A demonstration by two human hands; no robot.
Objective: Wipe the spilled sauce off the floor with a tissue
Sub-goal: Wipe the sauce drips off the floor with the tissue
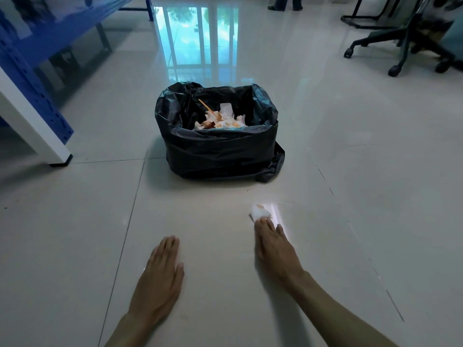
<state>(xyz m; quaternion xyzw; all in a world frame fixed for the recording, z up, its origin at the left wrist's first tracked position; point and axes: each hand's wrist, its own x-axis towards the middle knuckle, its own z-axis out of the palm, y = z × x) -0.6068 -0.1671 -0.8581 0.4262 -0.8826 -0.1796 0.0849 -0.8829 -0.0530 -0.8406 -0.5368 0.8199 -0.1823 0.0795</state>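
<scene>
My right hand [273,249] presses a folded tissue [260,212] onto the floor [75,221], fingers stretched flat over its near edge, not curled round it; the wad pokes out just beyond the fingertips, orange-stained on its far side. My left hand [160,269] lies open and flat on the floor, holding nothing. I judge the risk is smearing: a saturated tissue pushed across glossy tile could spread a film, and a loose press might let it slip free. The lined bin [220,151] sits ahead.
</scene>
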